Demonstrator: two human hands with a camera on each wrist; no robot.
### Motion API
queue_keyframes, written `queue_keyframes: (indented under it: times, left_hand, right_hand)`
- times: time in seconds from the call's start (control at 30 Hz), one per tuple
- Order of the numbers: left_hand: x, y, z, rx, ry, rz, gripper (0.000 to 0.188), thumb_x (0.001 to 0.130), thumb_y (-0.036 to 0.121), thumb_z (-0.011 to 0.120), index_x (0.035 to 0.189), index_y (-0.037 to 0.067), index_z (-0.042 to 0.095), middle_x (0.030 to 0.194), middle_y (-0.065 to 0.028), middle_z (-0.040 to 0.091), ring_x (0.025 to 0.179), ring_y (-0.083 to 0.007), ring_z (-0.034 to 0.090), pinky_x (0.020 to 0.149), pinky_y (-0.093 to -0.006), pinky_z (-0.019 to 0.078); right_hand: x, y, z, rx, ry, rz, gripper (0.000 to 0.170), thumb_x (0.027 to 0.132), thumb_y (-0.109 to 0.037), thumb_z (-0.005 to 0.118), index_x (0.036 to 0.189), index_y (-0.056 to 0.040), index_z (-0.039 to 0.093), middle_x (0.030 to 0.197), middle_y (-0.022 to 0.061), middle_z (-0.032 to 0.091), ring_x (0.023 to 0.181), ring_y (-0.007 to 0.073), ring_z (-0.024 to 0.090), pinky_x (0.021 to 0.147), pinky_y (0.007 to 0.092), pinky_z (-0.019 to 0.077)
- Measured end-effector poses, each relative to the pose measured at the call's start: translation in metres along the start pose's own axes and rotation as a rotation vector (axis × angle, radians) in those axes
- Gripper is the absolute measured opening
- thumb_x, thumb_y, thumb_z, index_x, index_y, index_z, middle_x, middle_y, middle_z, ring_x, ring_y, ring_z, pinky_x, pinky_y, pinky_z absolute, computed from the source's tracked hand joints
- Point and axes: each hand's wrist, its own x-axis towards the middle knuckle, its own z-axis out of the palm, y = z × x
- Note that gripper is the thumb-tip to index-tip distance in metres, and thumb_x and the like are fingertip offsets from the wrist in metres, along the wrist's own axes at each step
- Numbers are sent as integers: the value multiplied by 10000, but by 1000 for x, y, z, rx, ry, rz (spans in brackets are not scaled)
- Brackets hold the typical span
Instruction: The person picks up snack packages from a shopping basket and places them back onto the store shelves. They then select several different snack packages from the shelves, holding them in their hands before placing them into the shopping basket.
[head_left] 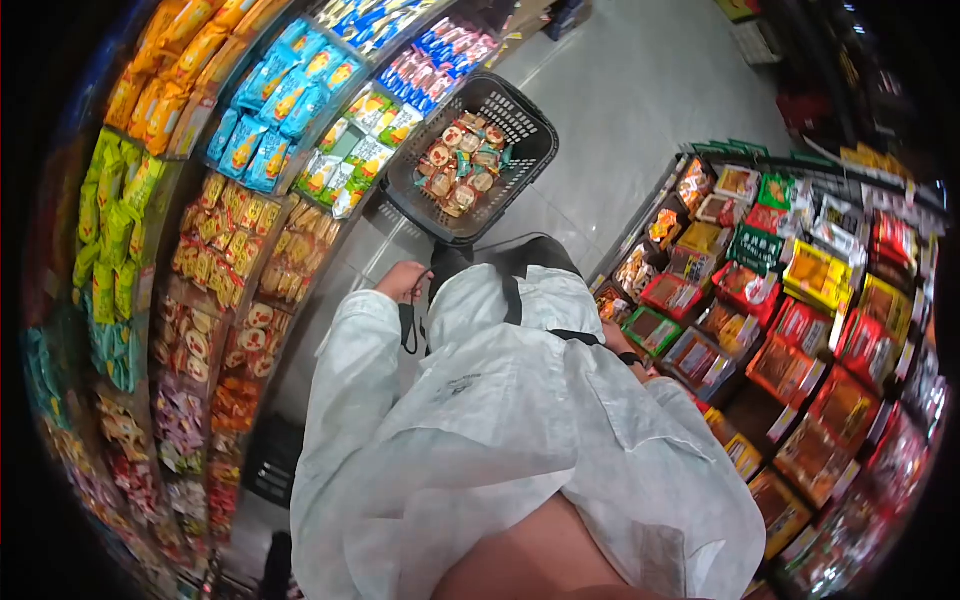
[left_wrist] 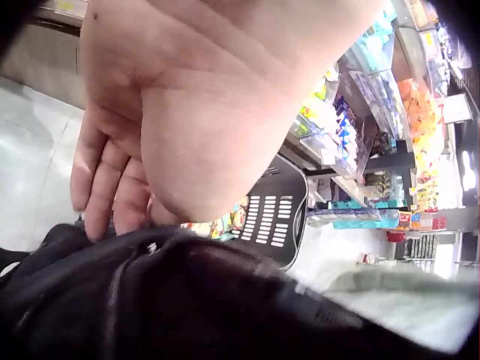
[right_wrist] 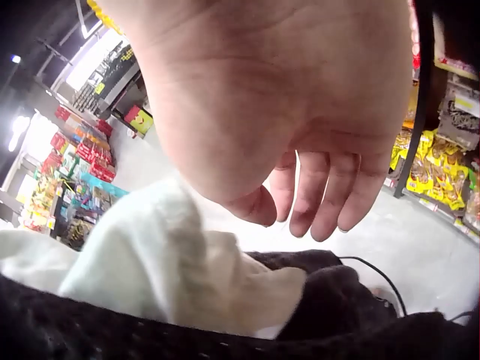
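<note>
My left hand hangs at my left side, beside the dark trousers. In the left wrist view the palm and loosely bent fingers of this hand show nothing held, with dark cloth just below. My right hand is partly hidden by the pale jacket in the head view. The right wrist view shows that hand with its fingers hanging loosely bent, holding nothing, above pale and dark clothing. In front of my legs, a black basket holds several round packaged snacks; neither hand touches it.
Shelves of bagged snacks run along the left, close to the basket. A sloping display of boxed and wrapped foods stands on the right, near my right hand. Grey tiled floor stretches ahead between them.
</note>
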Motion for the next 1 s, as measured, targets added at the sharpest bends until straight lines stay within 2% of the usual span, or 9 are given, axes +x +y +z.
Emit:
queue_keyframes:
  times: [0.13,0.2,0.37,0.4,0.5,0.6,0.77,0.83,1.0]
  left_hand:
    - [-11,-14,32,209,78,46,218,1007,295,642,1026,80,670,700,-22,611,584,-159,615,520,-328,499]
    - [-17,-30,56,9,89,10,274,944,305,744,1076,81,655,769,-36,635,613,-132,622,570,-305,522]
    - [7,-79,130,-24,360,-18,839,849,415,805,1496,7,459,1019,-120,724,899,-246,708,752,-349,576]
    - [44,-118,139,58,380,9,1006,805,492,820,1529,-61,394,1146,-218,725,1050,-337,709,871,-381,565]
    - [50,-76,174,-142,368,-94,1112,756,574,825,1524,-90,372,1363,-359,578,1280,-404,601,1083,-416,478]
    - [106,-54,195,-38,468,-90,1215,728,598,840,1566,-85,286,1469,-348,499,1365,-456,513,1128,-443,449]
    - [203,-17,231,-267,635,-659,1075,748,602,807,1533,27,349,1422,-306,538,1286,-445,580,1061,-497,492]
    - [224,-6,239,-154,851,-696,826,794,603,735,1389,80,497,1315,-258,611,1174,-437,643,978,-532,526]
    - [240,-4,234,-137,1078,-649,634,885,564,636,1268,59,612,1210,-228,663,1091,-451,659,940,-553,520]
  right_hand:
    - [69,-53,-42,-41,-10,-22,343,1005,-310,648,1086,13,734,946,71,738,831,143,665,763,314,536]
    - [98,-96,-62,-37,-67,72,339,1016,-311,655,1096,13,714,932,58,738,789,137,668,727,313,546]
    - [204,-183,-95,-111,-280,51,307,1003,-283,677,1104,7,687,909,59,728,759,124,667,677,295,547]
    - [208,-221,-93,-130,-299,44,276,994,-273,673,1091,-14,680,897,57,719,761,123,666,679,281,545]
    - [273,-260,-80,-204,-343,-19,238,979,-249,669,1056,-24,674,882,58,712,766,126,663,675,290,547]
    - [368,-265,-50,-490,-381,-164,238,956,-265,679,1048,-46,688,911,87,735,818,177,701,741,336,569]
    - [464,-326,70,-923,-315,-458,289,952,-315,678,1058,-47,700,976,121,758,908,228,727,822,377,567]
    - [485,-346,130,-1011,-339,-529,317,947,-358,666,1068,-68,702,1015,126,764,933,267,732,847,389,559]
    - [549,-319,258,-1078,-617,-528,454,885,-416,687,1189,-80,674,1057,143,759,1018,311,716,897,384,538]
